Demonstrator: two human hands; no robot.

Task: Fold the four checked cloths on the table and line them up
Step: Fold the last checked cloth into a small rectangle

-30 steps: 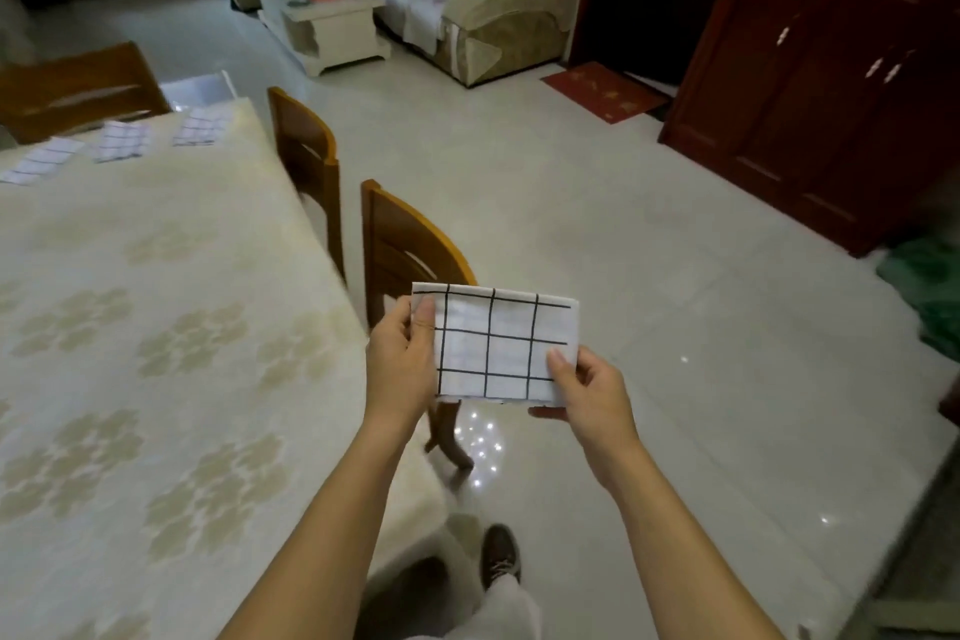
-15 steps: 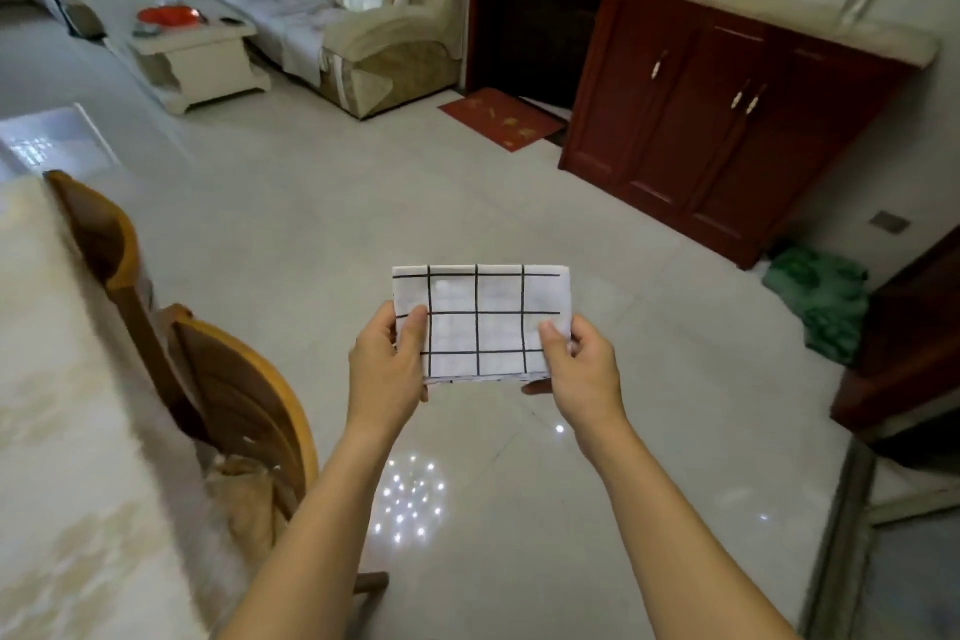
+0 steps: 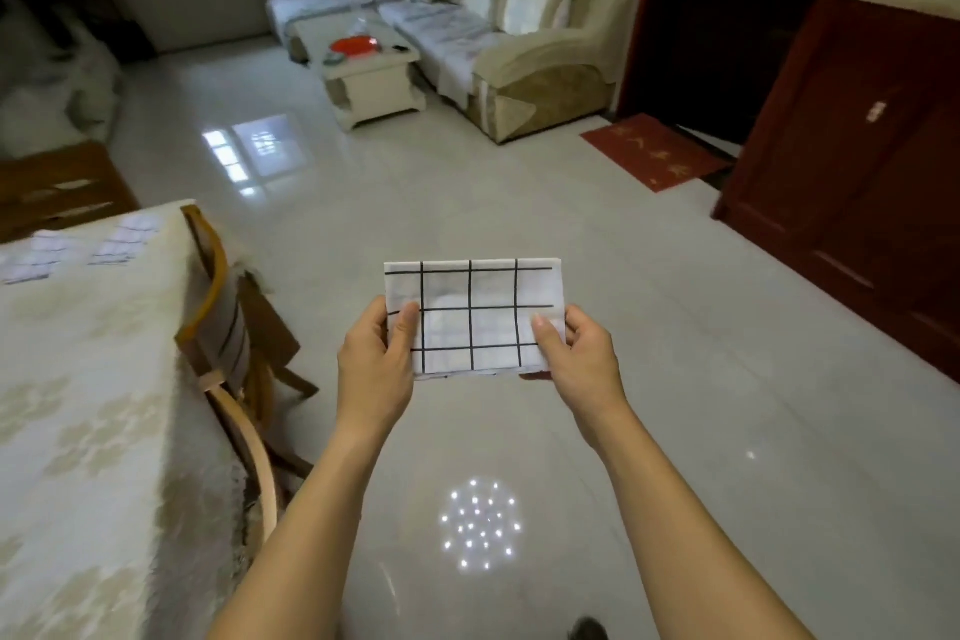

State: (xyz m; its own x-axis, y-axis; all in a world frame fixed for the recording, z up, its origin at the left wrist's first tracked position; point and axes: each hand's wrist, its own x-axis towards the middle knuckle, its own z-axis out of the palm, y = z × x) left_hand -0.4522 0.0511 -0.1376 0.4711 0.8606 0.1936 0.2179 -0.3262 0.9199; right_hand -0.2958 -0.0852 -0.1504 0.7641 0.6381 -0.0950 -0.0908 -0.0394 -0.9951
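Here, a folded checked cloth [image 3: 475, 317] is being held up in the air over the floor, to the right of the table [image 3: 78, 405] and not touching it. The left hand [image 3: 375, 369] is pinching its left edge and the right hand [image 3: 582, 359] its right edge, each thumb pressing on the near face while the fingers are hiding behind. The cloth is hanging as a flat rectangle, its lower edge looking slightly uneven. The fabric is appearing light, thin and limp, so it is probably needing a hold at two opposite edges; a one-handed grip is likely risking the layers slipping open. Other folded cloths [image 3: 123, 244] are lying at the table's far end, well apart from this one.
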